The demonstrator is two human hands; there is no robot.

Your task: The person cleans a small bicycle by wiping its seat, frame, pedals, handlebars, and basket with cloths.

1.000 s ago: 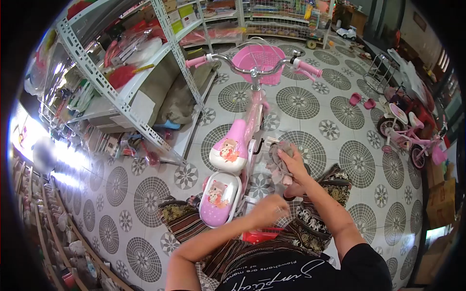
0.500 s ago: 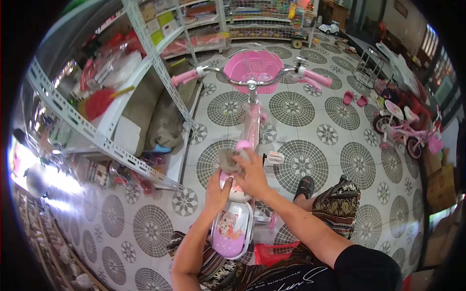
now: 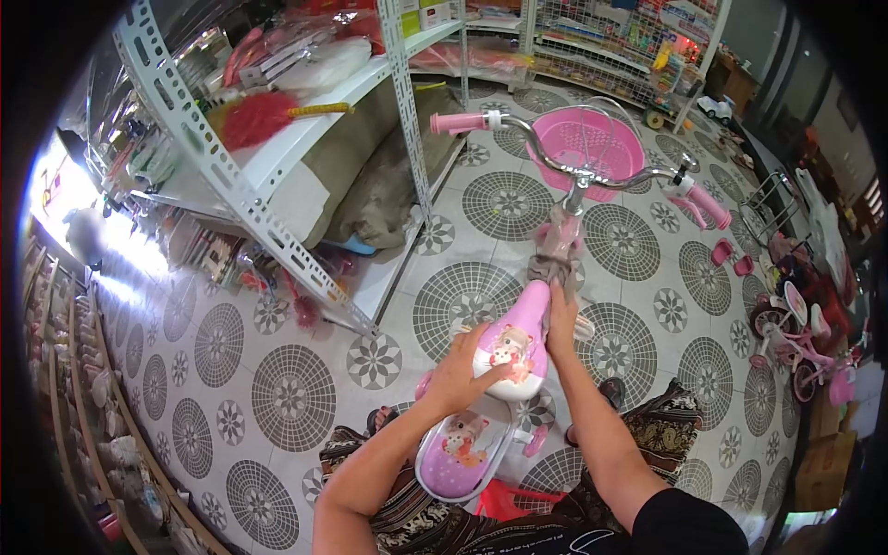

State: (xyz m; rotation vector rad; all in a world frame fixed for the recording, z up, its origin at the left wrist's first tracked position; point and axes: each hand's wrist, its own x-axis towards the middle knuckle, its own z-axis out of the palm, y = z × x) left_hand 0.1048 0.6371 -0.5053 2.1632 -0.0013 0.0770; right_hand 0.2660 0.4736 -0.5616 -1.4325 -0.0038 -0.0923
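A small pink child's bicycle stands in front of me, its handlebar (image 3: 583,173) pointing away. My left hand (image 3: 460,372) grips the left side of the pink and white saddle (image 3: 513,342), which has a cartoon animal printed on it, with the thumb across its top. My right hand (image 3: 561,319) is along the saddle's right side. Its fingers reach forward onto a grey-brown cloth (image 3: 548,268) pressed against the pink frame (image 3: 558,236) ahead of the saddle nose. Behind the saddle sits a purple and white padded rear seat (image 3: 460,453) with a similar print.
A pink basket (image 3: 592,148) is mounted at the bicycle's front. White metal shelving (image 3: 277,250) with a red duster (image 3: 259,120) stands close on the left. Another pink bicycle (image 3: 794,342) and pink sandals (image 3: 731,257) are on the right. A red object (image 3: 518,499) lies below me.
My view has turned left. The right hand and cloth have moved from the saddle forward to the frame. My left hand has settled on the saddle's side, uncovering its print.
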